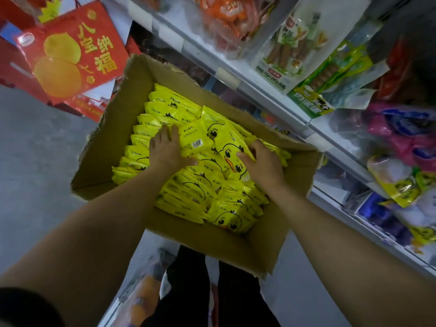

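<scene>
View: head camera, looking down into a box
Box (99,147): open brown cardboard, flaps up with torn edges, middle of the scene, its right side just beside the shelves (271,95)
Packs (188,185): flat yellow packs with black print fill the box; they stand on edge in a row along its left side and lie loosely heaped in the middle and on the right
Left hand (165,149): inside the box, palm down, fingers straight and a little spread on the left row of packs, gripping nothing; the thumb points right
Barcode pack (194,135): lies back up on the heap, touching the right side of the left hand's fingers
Right hand (262,161): inside the box at its right, fingers curled over the far edge of the duck pack (230,149), thumb on its face, gripping it
Duck pack: face up on top of the heap, tilted, between the two hands
Red carton (70,50): far left, beyond the box, gold print
Sausage bag (280,53): on the shelves, far right, among other bagged goods
Legs (188,291): dark trousers, near, below the box
Floor (35,161): grey, left
</scene>
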`<move>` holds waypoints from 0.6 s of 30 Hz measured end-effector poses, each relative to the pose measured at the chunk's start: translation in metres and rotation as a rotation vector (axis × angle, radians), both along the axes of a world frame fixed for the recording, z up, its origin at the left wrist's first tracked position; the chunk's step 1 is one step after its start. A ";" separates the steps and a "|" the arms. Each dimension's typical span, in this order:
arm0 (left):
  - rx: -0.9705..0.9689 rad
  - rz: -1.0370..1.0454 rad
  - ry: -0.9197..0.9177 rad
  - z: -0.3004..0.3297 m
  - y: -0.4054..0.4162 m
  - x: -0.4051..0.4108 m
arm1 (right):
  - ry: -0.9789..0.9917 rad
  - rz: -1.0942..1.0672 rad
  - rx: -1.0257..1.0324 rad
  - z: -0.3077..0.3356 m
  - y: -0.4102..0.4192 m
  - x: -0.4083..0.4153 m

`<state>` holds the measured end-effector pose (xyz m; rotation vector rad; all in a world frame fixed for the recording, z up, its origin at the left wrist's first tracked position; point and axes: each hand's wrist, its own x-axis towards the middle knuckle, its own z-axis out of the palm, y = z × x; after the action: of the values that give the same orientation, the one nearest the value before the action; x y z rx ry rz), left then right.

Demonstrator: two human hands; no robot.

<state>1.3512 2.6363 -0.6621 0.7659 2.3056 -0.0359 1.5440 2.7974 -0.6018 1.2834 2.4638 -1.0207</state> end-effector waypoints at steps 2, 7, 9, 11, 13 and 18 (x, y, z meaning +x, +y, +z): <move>0.004 -0.012 0.079 -0.001 0.000 0.005 | 0.008 -0.024 0.000 -0.001 -0.002 0.005; 0.076 0.222 -0.057 0.017 -0.007 -0.002 | 0.023 -0.105 -0.077 0.007 -0.005 0.021; 0.198 0.541 -0.366 0.040 -0.013 0.003 | 0.041 -0.147 -0.096 0.018 -0.005 0.029; 0.307 0.781 -0.647 0.065 -0.019 0.015 | 0.054 -0.188 -0.094 0.032 -0.004 0.036; 0.343 0.877 -0.855 0.093 -0.025 0.032 | 0.067 -0.216 -0.070 0.050 -0.005 0.043; 0.396 0.930 -1.256 0.159 -0.027 0.067 | 0.161 -0.295 -0.068 0.093 -0.009 0.066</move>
<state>1.4183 2.6094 -0.5034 -0.2143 1.2171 1.0249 1.6100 2.7887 -0.5084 1.6363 2.3731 -1.3118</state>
